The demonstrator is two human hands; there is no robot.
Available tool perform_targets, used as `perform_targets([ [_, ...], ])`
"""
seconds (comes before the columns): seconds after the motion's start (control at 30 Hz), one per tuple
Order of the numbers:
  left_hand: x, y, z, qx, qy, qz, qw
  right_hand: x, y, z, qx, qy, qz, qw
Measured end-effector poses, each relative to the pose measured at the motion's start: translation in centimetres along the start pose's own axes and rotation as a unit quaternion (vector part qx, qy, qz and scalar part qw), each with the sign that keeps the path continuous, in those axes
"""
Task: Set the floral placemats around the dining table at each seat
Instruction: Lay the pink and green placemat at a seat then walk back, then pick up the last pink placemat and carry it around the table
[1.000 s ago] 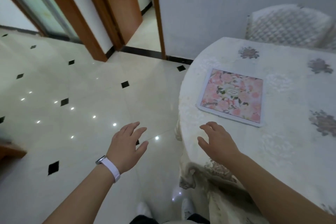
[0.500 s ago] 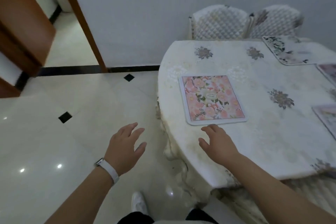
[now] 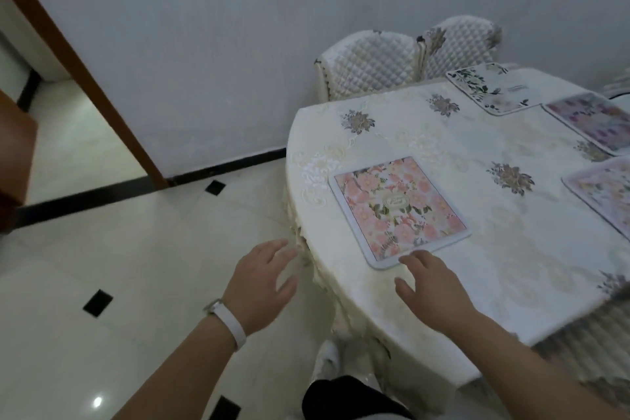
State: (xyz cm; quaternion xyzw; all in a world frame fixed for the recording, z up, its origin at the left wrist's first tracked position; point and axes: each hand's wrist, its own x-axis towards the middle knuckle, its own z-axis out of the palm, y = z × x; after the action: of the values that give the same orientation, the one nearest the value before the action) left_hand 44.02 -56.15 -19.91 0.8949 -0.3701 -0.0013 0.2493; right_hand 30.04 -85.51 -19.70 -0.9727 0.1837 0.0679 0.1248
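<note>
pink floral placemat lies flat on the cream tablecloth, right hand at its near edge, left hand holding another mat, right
No: the head view shows the left hand empty, fingers relaxed. The pink floral rectangular placemat does lie flat on the cream embroidered tablecloth, right hand at its near edge.

The round bench (image 3: pixel 443 300) is draped in a cream tablecloth (image 3: pixel 392 133) stitched with grey-brown flower clusters, and the cloth's edge hangs down in folds. Four mats lie flat on it. Near the closest rim sits a pink floral placemat (image 3: pixel 400 211) with a white border. By the far rim lies a white leafy placemat (image 3: pixel 491 89), with a purple-pink placemat (image 3: pixel 593 119) just beside it. A pale pink placemat (image 3: pixel 603 194) runs off the right edge of view.
</note>
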Motion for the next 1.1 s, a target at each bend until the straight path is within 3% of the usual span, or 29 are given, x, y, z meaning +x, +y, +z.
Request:
perform_targets([
  [0.4,14.8,-4.1,2.8,0.059,-0.121,0.079,0.988,10.0,3.2,2.7,0.077,0.033,0.064,0.994],
  [0.67,23.8,-1.7,4.5,0.087,-0.177,0.157,0.968,10.9,5.7,0.3,0.099,0.055,0.136,0.984],
  [0.87,29.2,1.7,6.9,0.068,-0.204,0.23,0.949,8.9,7.8,0.3,0.165,0.067,0.243,0.953],
  [1.1,33.4,2.6,10.3,0.056,-0.273,0.217,0.936,7.2,6.8,2.0,0.24,0.038,0.332,0.911],
])
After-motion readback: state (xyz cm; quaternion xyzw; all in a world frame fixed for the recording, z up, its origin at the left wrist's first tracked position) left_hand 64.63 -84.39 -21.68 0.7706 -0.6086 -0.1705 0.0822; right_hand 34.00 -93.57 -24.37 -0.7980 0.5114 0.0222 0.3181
